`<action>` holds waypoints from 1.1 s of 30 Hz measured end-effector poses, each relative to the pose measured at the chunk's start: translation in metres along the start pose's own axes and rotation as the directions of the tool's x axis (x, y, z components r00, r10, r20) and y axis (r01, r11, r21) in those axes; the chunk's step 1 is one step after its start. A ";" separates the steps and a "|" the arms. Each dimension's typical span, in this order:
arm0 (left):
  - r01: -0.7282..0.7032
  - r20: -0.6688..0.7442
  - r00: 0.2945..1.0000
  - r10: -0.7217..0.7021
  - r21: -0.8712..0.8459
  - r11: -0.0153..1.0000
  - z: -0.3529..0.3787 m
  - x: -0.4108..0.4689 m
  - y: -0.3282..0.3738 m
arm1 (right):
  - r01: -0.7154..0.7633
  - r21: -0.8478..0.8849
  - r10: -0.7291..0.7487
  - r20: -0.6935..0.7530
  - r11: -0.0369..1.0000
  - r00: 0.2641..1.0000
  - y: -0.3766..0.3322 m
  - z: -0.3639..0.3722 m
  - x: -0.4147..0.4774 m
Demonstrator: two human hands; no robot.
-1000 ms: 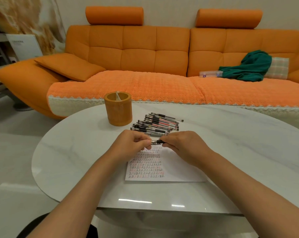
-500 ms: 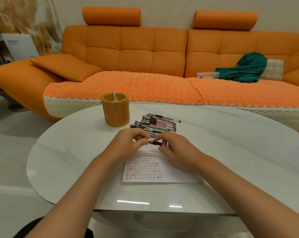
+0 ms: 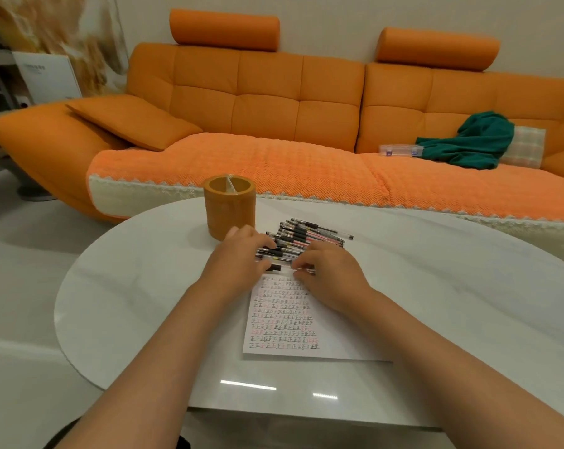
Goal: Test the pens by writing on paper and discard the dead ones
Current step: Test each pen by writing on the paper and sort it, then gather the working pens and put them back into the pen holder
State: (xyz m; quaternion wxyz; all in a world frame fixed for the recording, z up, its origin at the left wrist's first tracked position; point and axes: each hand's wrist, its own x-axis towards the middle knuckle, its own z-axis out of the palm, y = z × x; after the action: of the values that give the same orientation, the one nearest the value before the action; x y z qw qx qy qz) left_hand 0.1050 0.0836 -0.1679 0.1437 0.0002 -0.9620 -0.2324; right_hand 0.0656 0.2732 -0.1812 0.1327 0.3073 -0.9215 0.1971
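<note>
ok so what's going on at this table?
A person at the white table is working through pens. The left hand and right hand pinch one pen between them, at the far edge of the paper, right beside the pile of pens. The paper is covered in rows of test marks. An orange cup stands beyond the left hand.

A white marble-patterned oval table (image 3: 436, 286) spreads under the grip, with bright streaks of light on its glossy near edge. Beyond the grip an orange tufted sofa (image 3: 267, 102) stands against a cream wall (image 3: 339, 21), its seat under a woven orange cover (image 3: 274, 163). Beyond and right of the grip lie a green garment (image 3: 478, 140), a checked cushion (image 3: 526, 147) and a clear plastic case (image 3: 400, 150). Left of the grip is pale glossy floor (image 3: 21, 286).
</note>
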 end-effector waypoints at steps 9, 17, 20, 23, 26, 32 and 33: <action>-0.068 0.067 0.996 0.067 0.017 0.998 0.016 0.016 -0.010 | -0.151 0.048 0.152 -0.020 0.987 0.988 0.017 -0.013 0.033; -0.113 0.188 0.976 0.110 0.004 0.994 0.018 0.044 -0.017 | -0.226 -0.155 0.248 0.145 0.962 0.958 0.037 -0.016 0.071; -0.116 0.238 0.965 0.110 0.012 0.993 0.020 0.048 -0.019 | -0.207 -0.162 0.235 0.182 0.965 0.955 0.041 -0.014 0.075; -0.103 0.244 0.965 0.100 -0.001 0.995 0.021 0.052 -0.020 | -0.168 -0.200 0.210 0.217 0.965 0.953 0.043 -0.012 0.078; -0.088 0.235 0.968 0.093 -0.034 0.996 0.021 0.053 -0.019 | -0.142 -0.251 0.210 0.270 0.958 0.940 0.042 -0.012 0.083; -0.111 0.140 0.983 0.121 -0.076 0.991 0.021 0.052 -0.012 | -0.149 -0.222 0.223 0.358 0.964 0.907 0.035 -0.015 0.089; -0.123 0.120 0.984 0.130 -0.070 0.990 0.022 0.052 -0.011 | -0.146 -0.212 0.213 0.341 0.966 0.916 0.034 -0.016 0.088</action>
State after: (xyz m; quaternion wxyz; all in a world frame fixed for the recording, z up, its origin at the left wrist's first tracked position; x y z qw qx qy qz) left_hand 0.0482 0.0800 -0.1772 0.0979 -0.0799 -0.9593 -0.2523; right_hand -0.0220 0.2602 -0.1446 -0.0298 0.2388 -0.9685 0.0637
